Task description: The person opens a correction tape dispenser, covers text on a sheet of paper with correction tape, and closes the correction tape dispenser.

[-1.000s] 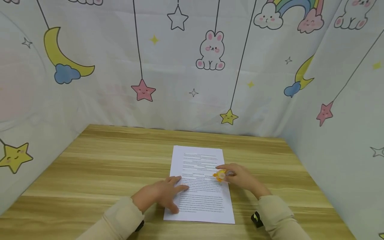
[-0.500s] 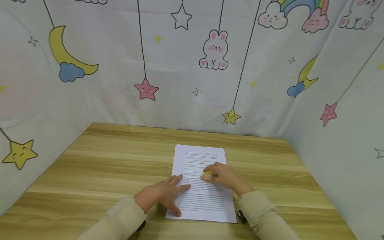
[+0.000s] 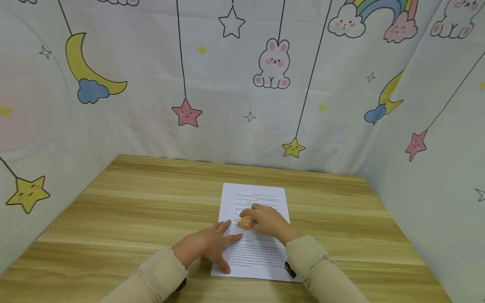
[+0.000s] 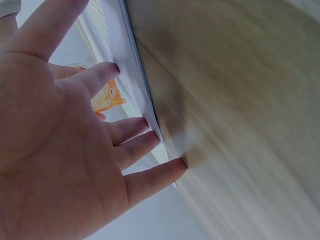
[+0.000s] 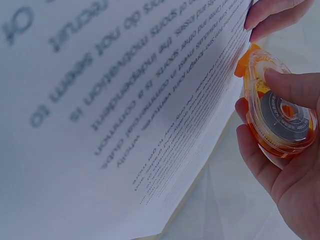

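Note:
A printed sheet of paper [image 3: 257,256] lies on the table, seemingly part of a thin stack in the left wrist view. My left hand [image 3: 208,244] rests spread over the sheet's left edge, its fingertips touching the paper and, in the left wrist view, one fingertip on the wood. My right hand [image 3: 269,221] is over the middle of the page. Between thumb and fingers it grips an orange, clear-cased correction tape [image 5: 282,112], whose orange tip [image 5: 245,61] points left at the paper. Whether the tip touches the page cannot be made out.
The wood-grained table [image 3: 151,198] extends on both sides of the paper. A white cloth [image 3: 219,139] printed with stars, moons and rabbits hangs behind and at both sides. Dark straps [image 3: 290,269] show under the sleeves.
My right hand has moved left with the correction tape, from the sheet's right edge across the text toward my left hand. My left hand stays on the paper. The head view has shifted slightly.

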The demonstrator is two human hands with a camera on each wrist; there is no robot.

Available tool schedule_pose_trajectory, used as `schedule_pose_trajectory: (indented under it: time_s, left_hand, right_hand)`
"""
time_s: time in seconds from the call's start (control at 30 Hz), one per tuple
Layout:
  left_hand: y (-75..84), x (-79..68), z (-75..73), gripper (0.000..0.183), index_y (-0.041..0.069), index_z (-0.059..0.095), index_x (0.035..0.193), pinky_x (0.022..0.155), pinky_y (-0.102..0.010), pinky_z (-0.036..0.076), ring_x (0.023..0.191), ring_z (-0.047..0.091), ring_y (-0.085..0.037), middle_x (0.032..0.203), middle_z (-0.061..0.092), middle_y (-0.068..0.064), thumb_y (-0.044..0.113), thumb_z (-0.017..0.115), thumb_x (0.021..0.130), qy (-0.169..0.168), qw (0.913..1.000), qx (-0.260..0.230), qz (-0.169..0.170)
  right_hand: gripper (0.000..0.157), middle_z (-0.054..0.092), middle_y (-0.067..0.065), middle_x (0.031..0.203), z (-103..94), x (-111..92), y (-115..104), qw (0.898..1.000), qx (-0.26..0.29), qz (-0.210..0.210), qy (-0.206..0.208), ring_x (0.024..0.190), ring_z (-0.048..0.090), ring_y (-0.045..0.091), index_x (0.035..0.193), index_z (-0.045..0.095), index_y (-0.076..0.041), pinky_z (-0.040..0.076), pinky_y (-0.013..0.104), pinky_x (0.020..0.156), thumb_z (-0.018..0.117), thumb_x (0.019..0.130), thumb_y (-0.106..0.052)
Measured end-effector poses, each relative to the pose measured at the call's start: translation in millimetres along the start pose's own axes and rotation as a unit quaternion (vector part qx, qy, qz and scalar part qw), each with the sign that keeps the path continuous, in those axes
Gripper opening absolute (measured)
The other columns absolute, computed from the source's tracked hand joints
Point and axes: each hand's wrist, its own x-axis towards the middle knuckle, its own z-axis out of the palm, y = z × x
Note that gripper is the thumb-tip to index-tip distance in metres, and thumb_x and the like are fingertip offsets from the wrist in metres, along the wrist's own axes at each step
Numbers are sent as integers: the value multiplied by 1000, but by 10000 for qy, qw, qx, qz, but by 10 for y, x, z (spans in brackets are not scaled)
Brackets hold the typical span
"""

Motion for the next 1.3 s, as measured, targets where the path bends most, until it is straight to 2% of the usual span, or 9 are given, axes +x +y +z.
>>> schedule_pose_trajectory:
  time_s: [0.27, 0.5, 0.7, 1.0, 1.3]
  left_hand:
    - [6, 5, 9, 89, 36, 34, 141, 100, -57, 36, 140, 19, -32, 154, 15, -11, 55, 75, 65, 24, 9999, 152, 51]
    - [1, 14, 19, 88, 37, 35, 140, 100, -56, 36, 140, 20, -32, 153, 17, -11, 56, 75, 64, 61, 9998, 207, 47]
    - [-6, 15, 18, 88, 41, 34, 140, 97, -58, 38, 140, 18, -31, 154, 16, -8, 54, 76, 63, -65, 9998, 182, -47]
    - [-3, 46, 29, 87, 44, 34, 138, 96, -58, 39, 140, 18, -30, 154, 15, -6, 55, 76, 63, -64, 9998, 161, -59]
    - [-26, 65, 8, 87, 43, 35, 138, 95, -58, 40, 140, 19, -30, 154, 16, -5, 55, 77, 62, -4, 9997, 217, -71]
  right_hand:
    - [32, 60, 0, 88, 38, 59, -66, 9998, -50, -159, -83, 65, 46, 8, 110, 65, -21, 43, 23, 61, 62, 81, -6]
    - [32, 57, -1, 83, 34, 86, -108, 9989, -312, -305, -178, 63, 45, 9, 108, 65, -22, 44, 24, 61, 61, 80, -5]
    - [31, 55, 1, 83, 10, 85, -130, 9968, -473, -551, -336, 64, 47, 11, 106, 63, -20, 45, 26, 61, 61, 80, -4]
    - [29, 55, 0, 84, 9, 63, -99, 9964, -523, -555, -366, 64, 44, 10, 106, 63, -21, 43, 24, 60, 61, 81, -6]
    - [30, 55, 1, 85, -12, 92, -132, 9931, -921, -608, -405, 64, 48, 12, 108, 61, -22, 46, 25, 60, 64, 81, -8]
